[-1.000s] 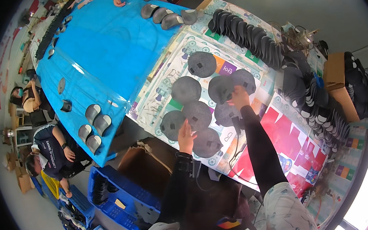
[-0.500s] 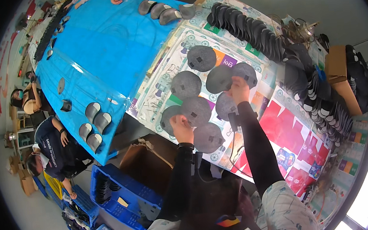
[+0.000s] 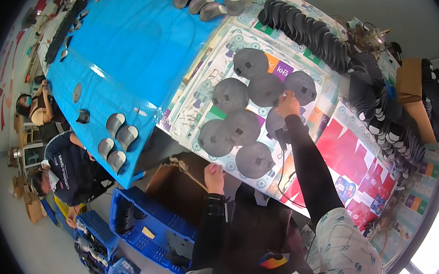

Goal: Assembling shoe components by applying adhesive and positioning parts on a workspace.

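8 dark discs [image 3: 229, 92] are attended only by the right hand [image 3: 288, 104], its grip untellable; the left hand [image 3: 214, 178], fingers curled close, has been withdrawn.

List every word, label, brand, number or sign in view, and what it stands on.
Wording is withheld; here is where print stands:
Co-worker's dark shirt: pale lettering.
Patterned sheet under the dark discs: white characters on a purple block.
Red-and-white sheet: small print on blue patches, too small to read.
Left wall: red marks, too blurred to read.
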Available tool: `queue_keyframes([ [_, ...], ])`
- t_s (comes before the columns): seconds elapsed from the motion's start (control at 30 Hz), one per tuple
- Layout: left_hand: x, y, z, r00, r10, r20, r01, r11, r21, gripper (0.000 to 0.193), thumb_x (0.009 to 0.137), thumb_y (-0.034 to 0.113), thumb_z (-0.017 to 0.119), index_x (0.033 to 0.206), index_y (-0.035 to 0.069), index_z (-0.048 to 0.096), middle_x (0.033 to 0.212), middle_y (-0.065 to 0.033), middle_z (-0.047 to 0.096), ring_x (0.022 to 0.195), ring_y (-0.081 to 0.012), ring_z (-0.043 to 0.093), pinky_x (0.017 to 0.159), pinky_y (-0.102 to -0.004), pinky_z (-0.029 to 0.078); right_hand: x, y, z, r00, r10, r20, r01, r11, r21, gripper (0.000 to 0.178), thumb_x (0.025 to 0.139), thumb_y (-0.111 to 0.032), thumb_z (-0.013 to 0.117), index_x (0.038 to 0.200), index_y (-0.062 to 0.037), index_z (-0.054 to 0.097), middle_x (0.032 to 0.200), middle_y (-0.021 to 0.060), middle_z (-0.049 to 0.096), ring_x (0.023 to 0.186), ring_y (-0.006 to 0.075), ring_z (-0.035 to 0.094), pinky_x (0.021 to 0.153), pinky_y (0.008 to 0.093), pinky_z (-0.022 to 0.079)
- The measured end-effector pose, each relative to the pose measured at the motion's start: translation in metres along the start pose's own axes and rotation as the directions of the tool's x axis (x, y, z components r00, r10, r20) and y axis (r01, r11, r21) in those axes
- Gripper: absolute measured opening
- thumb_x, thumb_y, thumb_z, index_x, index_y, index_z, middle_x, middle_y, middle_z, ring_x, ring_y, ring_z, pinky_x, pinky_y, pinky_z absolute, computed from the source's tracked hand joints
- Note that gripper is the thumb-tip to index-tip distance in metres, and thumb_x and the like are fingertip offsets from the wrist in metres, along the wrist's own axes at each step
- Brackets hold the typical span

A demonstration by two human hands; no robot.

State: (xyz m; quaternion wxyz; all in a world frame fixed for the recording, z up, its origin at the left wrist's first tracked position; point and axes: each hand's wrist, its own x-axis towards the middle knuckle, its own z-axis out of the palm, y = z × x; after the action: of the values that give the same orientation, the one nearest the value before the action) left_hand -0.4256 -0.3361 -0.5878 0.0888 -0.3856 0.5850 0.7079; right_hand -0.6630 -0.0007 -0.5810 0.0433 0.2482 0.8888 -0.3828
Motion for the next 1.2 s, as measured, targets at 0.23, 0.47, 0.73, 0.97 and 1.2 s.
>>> queue_keyframes([
  [0.23, 0.003, 0.009, -0.032, 0.978, -0.12, -0.173, 0.088, 0.98, -0.179, 0.021, 0.098, 0.017, 0.069, 0.111, 0.001, 0.065, 0.097, -0.0058, 0.066, 0.089, -0.015, 0.065, 0.074, -0.028, 0.053, -0.093, -0.054, -0.063, 0.96, -0.27, -0.068, 0.266, 0.962, -0.06, 0.037, 0.095, -0.026, 0.066, 0.124, -0.0031, 0.063, 0.121, 0.0177, 0.068, 0.11, 0.0366, 0.067, 0.092, 0.0436, 0.053],
  [0.47, 0.004, 0.028, -0.034, 0.947, -0.098, 0.306, 0.122, 0.991, -0.061, 0.023, 0.099, 0.022, 0.07, 0.106, 0.001, 0.068, 0.096, -0.006, 0.072, 0.08, -0.0143, 0.07, 0.068, -0.0298, 0.059, -0.201, -0.001, -0.256, 0.979, -0.179, 0.094, 0.171, 0.981, 0.087, 0.021, 0.1, -0.007, 0.063, 0.119, 0.0018, 0.062, 0.104, 0.0134, 0.07, 0.092, 0.019, 0.068, 0.084, 0.032, 0.055],
  [0.73, -0.004, 0.024, -0.091, 0.95, 0.001, 0.312, 0.066, 0.976, -0.207, 0.02, 0.104, 0.02, 0.063, 0.111, 0.002, 0.071, 0.095, -0.0048, 0.073, 0.076, -0.0135, 0.07, 0.061, -0.0261, 0.058, -0.335, 0.094, -0.403, 0.977, 0.125, -0.175, -0.085, 0.971, 0.222, 0.014, 0.104, -0.017, 0.059, 0.108, -0.0037, 0.062, 0.087, 0.0013, 0.063, 0.072, 0.0078, 0.062, 0.054, 0.0209, 0.045],
  [0.97, 0.076, 0.067, -0.033, 0.987, 0.162, -0.021, -0.137, 0.75, -0.648, 0.02, 0.105, 0.02, 0.061, 0.102, 0.001, 0.067, 0.095, -0.0072, 0.071, 0.081, -0.016, 0.07, 0.067, -0.03, 0.058, -0.379, 0.141, -0.406, 0.963, 0.114, -0.243, -0.093, 0.991, 0.094, 0.015, 0.103, -0.013, 0.057, 0.112, -0.0032, 0.063, 0.09, 0.0026, 0.067, 0.07, 0.0117, 0.068, 0.052, 0.0214, 0.047],
  [1.2, 0.251, 0.2, -0.075, 0.798, 0.602, 0.001, -0.564, 0.748, -0.348, 0.048, 0.104, 0.034, 0.059, 0.131, -0.006, 0.05, 0.118, -0.0149, 0.066, 0.102, -0.0232, 0.07, 0.088, -0.0354, 0.059, -0.393, 0.057, -0.371, 0.984, 0.174, -0.037, -0.175, 0.984, -0.015, 0.047, 0.103, -0.023, 0.063, 0.141, 0.0043, 0.057, 0.107, 0.0133, 0.073, 0.088, 0.0187, 0.067, 0.077, 0.0355, 0.054],
])
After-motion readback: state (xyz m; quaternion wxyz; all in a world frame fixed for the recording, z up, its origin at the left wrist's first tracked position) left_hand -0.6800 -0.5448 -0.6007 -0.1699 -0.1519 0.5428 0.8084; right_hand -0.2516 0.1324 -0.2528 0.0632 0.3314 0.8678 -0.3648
